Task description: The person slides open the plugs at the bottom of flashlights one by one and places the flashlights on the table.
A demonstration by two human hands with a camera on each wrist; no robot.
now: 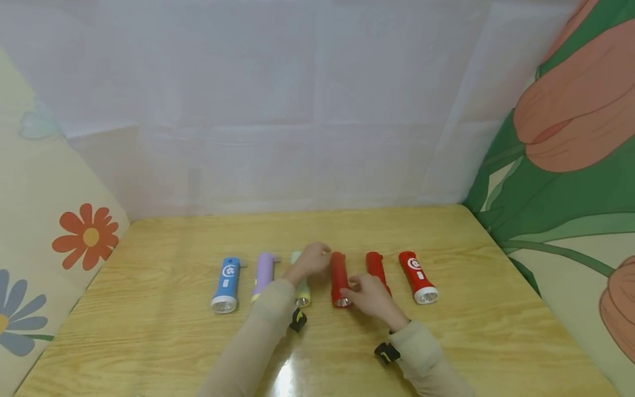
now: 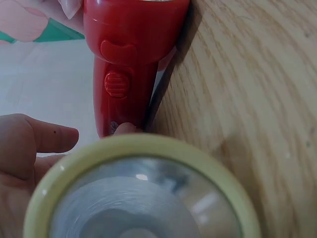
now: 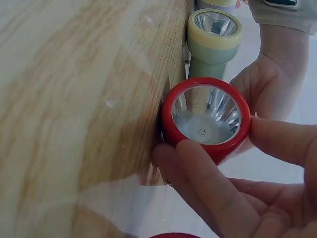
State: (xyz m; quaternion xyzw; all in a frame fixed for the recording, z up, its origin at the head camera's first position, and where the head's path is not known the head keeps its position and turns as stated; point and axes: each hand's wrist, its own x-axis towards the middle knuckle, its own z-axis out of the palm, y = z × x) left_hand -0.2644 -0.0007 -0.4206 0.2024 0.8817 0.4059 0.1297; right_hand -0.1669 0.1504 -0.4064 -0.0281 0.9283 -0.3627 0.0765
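A red flashlight (image 1: 339, 278) lies lens-end toward me in the middle of a row on the table. My right hand (image 1: 369, 295) pinches its head; in the right wrist view thumb and fingers lie on opposite sides of the red rim (image 3: 171, 101). Stretched over the pale green flashlight (image 1: 303, 295), my left hand (image 1: 312, 262) reaches the red one's tail. A fingertip shows against that tail in the left wrist view, the thumb (image 2: 57, 139) held apart. The green flashlight's yellow rim (image 2: 138, 144) covers part of this hand.
To the left lie a purple flashlight (image 1: 265, 270) and a blue flashlight (image 1: 228, 275) with a white head. On the right are another red flashlight (image 1: 375, 264), partly behind my right hand, and a red flashlight with a white head (image 1: 414, 275). A white sheet (image 1: 297, 110) hangs behind the table.
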